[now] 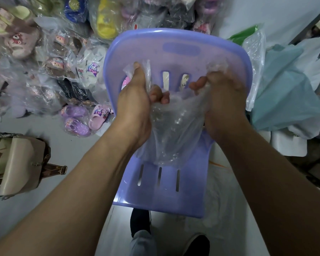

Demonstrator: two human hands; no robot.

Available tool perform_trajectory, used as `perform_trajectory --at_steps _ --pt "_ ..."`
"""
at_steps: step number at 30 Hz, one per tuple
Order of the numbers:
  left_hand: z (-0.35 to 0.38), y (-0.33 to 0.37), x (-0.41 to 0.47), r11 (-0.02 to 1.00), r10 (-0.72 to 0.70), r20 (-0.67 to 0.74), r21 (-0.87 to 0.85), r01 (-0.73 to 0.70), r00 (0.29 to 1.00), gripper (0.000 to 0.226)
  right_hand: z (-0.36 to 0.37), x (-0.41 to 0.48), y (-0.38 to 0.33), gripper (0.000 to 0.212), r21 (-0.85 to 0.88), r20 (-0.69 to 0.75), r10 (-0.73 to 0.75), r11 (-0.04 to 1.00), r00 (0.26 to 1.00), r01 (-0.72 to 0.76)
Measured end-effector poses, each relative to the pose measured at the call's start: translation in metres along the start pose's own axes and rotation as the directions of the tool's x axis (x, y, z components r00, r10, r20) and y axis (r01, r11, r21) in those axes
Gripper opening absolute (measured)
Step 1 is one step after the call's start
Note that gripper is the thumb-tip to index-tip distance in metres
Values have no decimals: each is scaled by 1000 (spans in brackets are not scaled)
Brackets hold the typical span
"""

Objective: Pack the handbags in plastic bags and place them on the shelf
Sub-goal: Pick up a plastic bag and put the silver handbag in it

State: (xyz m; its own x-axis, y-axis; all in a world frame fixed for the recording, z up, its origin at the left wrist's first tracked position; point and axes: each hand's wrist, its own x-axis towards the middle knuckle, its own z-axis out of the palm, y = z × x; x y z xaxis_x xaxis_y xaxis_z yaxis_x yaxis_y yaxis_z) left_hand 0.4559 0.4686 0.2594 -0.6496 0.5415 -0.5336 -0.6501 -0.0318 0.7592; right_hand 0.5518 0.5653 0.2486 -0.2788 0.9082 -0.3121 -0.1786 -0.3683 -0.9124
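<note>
A clear plastic bag [174,126] hangs between both hands above the seat of a purple plastic chair [175,189]. My left hand [135,100] grips the bag's left edge, thumb up and fingers curled into the plastic. My right hand [222,97] grips the right edge, bunching it. The bag looks empty. A beige handbag with brown straps and a chain [18,163] lies on the floor at the far left, apart from both hands.
Bagged slippers and plush toys [50,71] pile up at the top left. Pale blue and clear plastic bags [284,89] heap on the right, with a white handbag [288,145] below them. My dark shoes [140,222] stand under the chair's front edge.
</note>
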Motion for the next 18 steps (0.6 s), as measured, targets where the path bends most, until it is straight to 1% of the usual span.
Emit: perform_trajectory --at_steps 1,2,3,4,5,7,8,10,11,12,13,14,15,16,17,18 --pt "0 1 0 1000 -8 -26 -3 8 1000 46 0 1 -3 22 169 46 45 984 998 -53" --pt "-1 1 1 1000 -16 -46 10 16 999 44 1 2 -5 19 292 98 83 950 992 -108" --pt "-2 2 2 1000 -15 -51 22 16 999 43 1 2 -7 17 357 134 128 919 983 -168" --pt "-3 3 3 999 -7 -41 30 9 999 43 1 2 -8 17 374 150 185 899 971 -229" --pt "-5 4 4 999 -14 -16 33 15 1000 47 0 3 -9 22 356 147 240 893 960 -277" --pt "-9 6 4 997 -81 71 21 80 994 59 -2 5 -10 32 232 113 291 922 950 -309" --pt "-11 6 3 994 -105 114 -21 108 988 60 -1 6 -10 29 144 86 288 944 954 -298" --pt "-15 5 4 975 -132 167 -157 158 977 51 3 8 -11 11 -14 49 263 965 964 -263" --pt "-17 5 3 962 -138 186 -209 177 973 46 6 9 -11 11 -86 40 246 966 968 -242" --pt "-18 5 3 957 -141 196 -225 184 971 43 9 10 -10 12 -187 36 219 960 975 -209" --pt "-19 5 2 960 -144 200 -209 186 969 40 11 11 -10 10 -351 39 178 924 983 -153" --pt "-19 4 2 972 -148 199 -152 180 969 37 12 11 -10 7 -541 70 138 838 988 -79" --pt "-17 2 3 982 -146 201 -89 166 969 36 13 10 -9 5 -667 132 107 745 985 8" --pt "-15 1 2 990 -133 188 -14 138 973 39 11 8 -6 4 -705 197 85 704 977 81" --pt "-12 0 2 992 -116 169 66 106 979 44 10 5 -3 4 -692 239 85 713 967 108" --pt "-9 -1 3 983 -86 143 173 60 986 50 9 4 -1 7 -666 254 96 739 963 102"
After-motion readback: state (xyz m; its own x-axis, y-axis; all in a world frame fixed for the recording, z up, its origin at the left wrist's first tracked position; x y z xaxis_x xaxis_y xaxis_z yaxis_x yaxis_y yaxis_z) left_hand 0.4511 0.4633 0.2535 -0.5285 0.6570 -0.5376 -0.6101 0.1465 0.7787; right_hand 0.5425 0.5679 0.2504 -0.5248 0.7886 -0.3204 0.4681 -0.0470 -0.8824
